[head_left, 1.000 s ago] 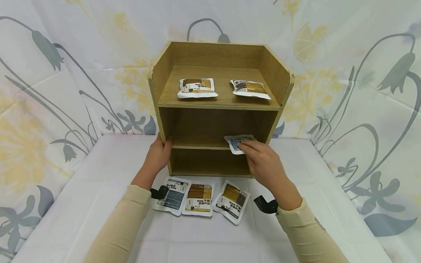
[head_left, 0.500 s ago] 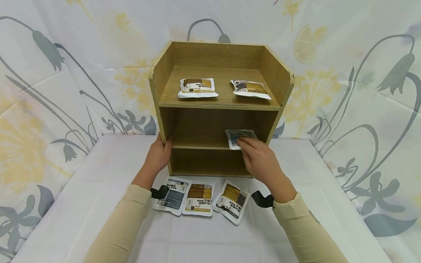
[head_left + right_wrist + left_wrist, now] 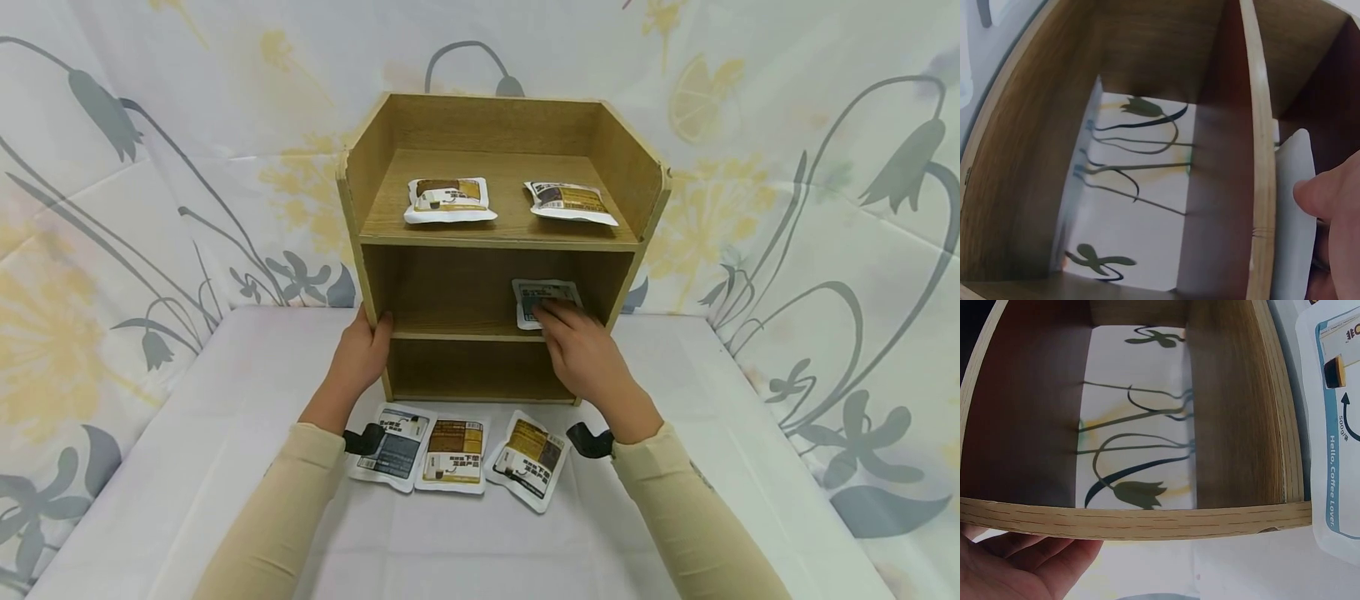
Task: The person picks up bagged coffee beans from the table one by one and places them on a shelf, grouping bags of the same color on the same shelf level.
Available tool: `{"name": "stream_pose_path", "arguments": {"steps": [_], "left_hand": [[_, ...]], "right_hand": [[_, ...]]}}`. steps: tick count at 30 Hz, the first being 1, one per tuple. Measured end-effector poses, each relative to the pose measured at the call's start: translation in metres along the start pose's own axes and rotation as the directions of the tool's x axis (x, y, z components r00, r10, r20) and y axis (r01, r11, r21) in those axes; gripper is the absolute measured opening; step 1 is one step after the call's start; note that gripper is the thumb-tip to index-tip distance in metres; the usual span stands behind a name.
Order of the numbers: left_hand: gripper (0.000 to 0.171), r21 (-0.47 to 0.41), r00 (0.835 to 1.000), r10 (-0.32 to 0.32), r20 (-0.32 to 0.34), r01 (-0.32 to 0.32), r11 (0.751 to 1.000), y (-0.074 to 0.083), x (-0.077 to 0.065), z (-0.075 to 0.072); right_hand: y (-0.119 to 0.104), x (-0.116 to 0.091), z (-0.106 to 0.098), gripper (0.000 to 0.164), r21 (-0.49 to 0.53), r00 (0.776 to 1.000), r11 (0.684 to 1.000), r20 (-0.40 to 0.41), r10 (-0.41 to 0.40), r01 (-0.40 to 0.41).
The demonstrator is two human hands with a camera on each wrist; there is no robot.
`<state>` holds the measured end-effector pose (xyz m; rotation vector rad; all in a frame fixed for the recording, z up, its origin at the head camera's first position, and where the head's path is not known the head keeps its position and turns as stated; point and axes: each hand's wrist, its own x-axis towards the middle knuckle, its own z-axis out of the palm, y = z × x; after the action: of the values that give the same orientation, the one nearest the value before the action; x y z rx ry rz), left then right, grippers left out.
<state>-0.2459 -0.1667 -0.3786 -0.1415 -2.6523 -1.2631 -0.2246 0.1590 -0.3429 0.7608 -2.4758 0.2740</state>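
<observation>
Farther into the middle compartment [image 3: 450, 292] than a second ago, our right hand [image 3: 587, 354] pinches a flat white pouch with a grey-blue label [image 3: 528, 302]. Nearest us, three flat white printed pouches [image 3: 452, 455] lie on white cloth [image 3: 450, 542]; beyond, our left hand [image 3: 358, 357] grips the left side of the open-fronted light-wood cabinet [image 3: 491, 123]. Two puffy white pouches with brown-and-yellow labels [image 3: 448, 200] sit apart on its top shelf [image 3: 506, 221].

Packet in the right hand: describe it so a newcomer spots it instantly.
Find the wooden shelf unit, then its middle level, right side. The white-edged, grey-blue packet there is pinched by the right hand, the only packet being held.
</observation>
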Motion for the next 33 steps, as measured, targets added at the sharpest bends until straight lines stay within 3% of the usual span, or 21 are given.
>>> {"name": "stream_pose_path", "arguments": {"steps": [7,21,33], "left_hand": [[0.059,0.002,1.000,-0.009,0.002,0.009,1.000,-0.0004,-0.0004,-0.0006],[0.059,-0.004,1.000,-0.019,-0.003,0.019,1.000,-0.0015,0.0000,0.0008],[0.058,0.003,1.000,-0.002,-0.003,0.002,1.000,-0.0005,0.0005,0.0002]], "right_hand": [[0.0025,0.0035,0.0044,0.039,0.002,0.998,0.999,0.060,0.035,-0.035],[0.0050,0.0073,0.0061,0.039,-0.015,0.998,1.000,0.062,0.012,-0.012],[0.0037,0.0042,0.0077,0.040,0.028,0.997,0.998,0.058,0.052,-0.054]]}}
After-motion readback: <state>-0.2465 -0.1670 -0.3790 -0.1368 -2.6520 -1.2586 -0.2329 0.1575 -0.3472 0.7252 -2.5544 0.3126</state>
